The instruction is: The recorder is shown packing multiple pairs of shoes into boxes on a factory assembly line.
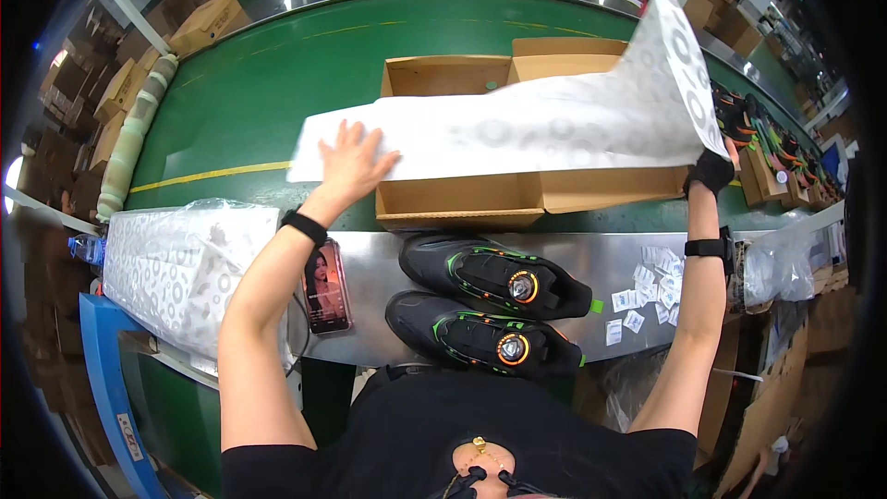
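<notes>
A sheet of white wrapping paper with grey ring prints stretches across an open cardboard shoebox. My left hand lies spread on the paper's left end, fingers apart. At the far right my right hand, in a black glove, is closed on the paper's edge, where the sheet rises in a tall fold. Paper hides most of the box's inside. Two black shoes, one farther and one nearer, lie side by side on the metal ledge in front of me, with green and orange trim and round dials.
Small white sachets are scattered right of the shoes. A phone lies to their left. A stack of printed paper in clear plastic sits farther left. The green conveyor belt runs behind. More shoes stand at the right.
</notes>
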Available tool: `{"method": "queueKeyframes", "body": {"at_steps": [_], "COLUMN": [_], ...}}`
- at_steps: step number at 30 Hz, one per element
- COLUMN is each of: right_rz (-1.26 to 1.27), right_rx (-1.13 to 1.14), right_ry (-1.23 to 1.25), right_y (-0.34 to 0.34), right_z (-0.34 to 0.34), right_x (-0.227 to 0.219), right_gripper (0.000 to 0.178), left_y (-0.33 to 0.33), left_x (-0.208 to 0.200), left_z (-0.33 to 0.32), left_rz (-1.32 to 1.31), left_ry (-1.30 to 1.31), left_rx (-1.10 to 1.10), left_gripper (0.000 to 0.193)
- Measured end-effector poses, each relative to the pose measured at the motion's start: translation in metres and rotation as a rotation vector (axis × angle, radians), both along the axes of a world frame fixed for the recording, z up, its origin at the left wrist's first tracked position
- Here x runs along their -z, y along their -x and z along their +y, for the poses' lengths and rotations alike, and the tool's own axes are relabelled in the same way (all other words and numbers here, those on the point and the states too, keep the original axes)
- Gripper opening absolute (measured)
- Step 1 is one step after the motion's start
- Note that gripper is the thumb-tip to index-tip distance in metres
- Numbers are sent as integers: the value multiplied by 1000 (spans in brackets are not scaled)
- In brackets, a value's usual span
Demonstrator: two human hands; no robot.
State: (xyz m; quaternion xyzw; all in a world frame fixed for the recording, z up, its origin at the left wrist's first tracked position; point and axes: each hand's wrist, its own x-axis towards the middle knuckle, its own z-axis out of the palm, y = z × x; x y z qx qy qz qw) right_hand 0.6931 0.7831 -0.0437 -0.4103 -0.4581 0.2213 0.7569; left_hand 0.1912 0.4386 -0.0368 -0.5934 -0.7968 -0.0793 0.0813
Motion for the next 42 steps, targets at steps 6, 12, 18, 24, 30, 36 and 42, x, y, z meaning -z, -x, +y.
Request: {"method": "queueKeyframes", "body": {"at_steps": [6,12,18,24,30,36,42], "right_rz": [-4,134,-1644,-1851,-1837,-653,-500], "right_rx": [125,-85,-844,-624,-954,-1412,-998], "right_ry": [256,683,107,-303,-329,668,637], "right_y": [-72,-16,62,96,129,166,260], "right_z": [-44,-158,-337,-403,-376,-326,-242], "right_x": [23,-31,-42,-26,-80,-142,-69], "right_gripper": [42,49,8,20,40,29,36], "left_y": [44,50,38,21,58,97,87], "left_x": [16,15,30,8,8,15,-13], "left_z": [-28,-25,-21,-16,-29,-64,-75], "left_rz": [-936,-2012,-1978,-1994,-1905,-1674,-1359], "left_ry": [-207,-441,-189,-179,-228,-178,-313], "left_rx": [-648,-320,-585,-457,-537,-542,-430], "left_gripper": [61,42,30,34,36,36,35]}}
